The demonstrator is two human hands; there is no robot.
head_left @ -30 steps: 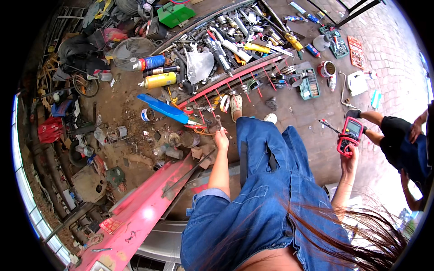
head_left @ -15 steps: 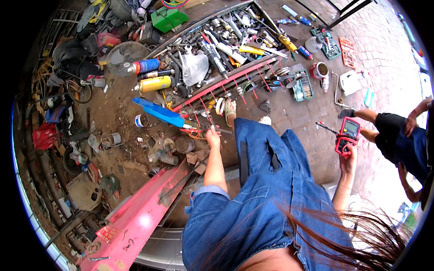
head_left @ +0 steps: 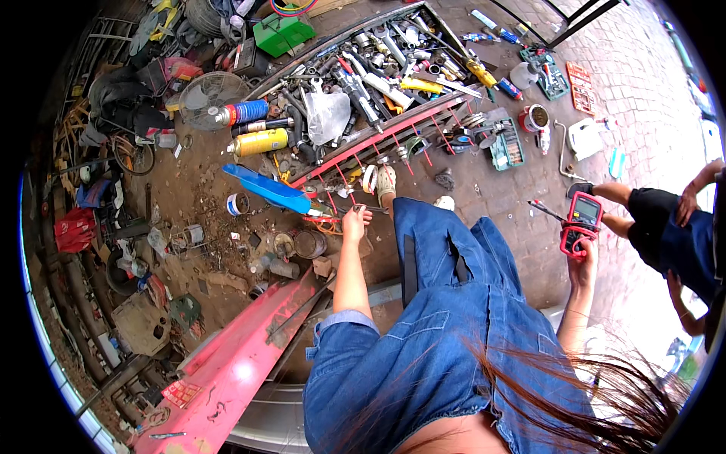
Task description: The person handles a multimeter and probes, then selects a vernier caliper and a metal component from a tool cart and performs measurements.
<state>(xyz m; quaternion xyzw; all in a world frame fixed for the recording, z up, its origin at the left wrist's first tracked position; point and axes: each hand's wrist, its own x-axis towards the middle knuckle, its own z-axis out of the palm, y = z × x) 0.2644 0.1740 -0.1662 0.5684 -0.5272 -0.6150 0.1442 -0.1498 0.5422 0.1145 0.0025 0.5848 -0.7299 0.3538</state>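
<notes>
My right hand [head_left: 582, 262] is wrapped round the lower end of a red multimeter [head_left: 583, 219], which has a grey screen and a dark probe [head_left: 546, 209] sticking out to its left. My left hand [head_left: 355, 225] is closed, fingers curled, in front of my left foot. A thin metal tool [head_left: 373, 208] shows at its fingertips; its exact kind is too small to make out. Left of that hand lies a long blue tray-like piece [head_left: 268, 188], near the red spiked rail [head_left: 378, 136] of a big tool rack.
The rack is heaped with wrenches, sockets and a clear plastic bag [head_left: 327, 117]. Spray cans [head_left: 259, 142] lie at its left end. A pink metal beam [head_left: 234, 356] slants up at lower left. Another person [head_left: 681, 227] stands at the right. Toolboxes [head_left: 505, 144] sit beyond the rack.
My left hand has turned and shifted slightly, and the metal tool at its fingertips now points right instead of up. The multimeter has stayed almost in place in my right hand.
</notes>
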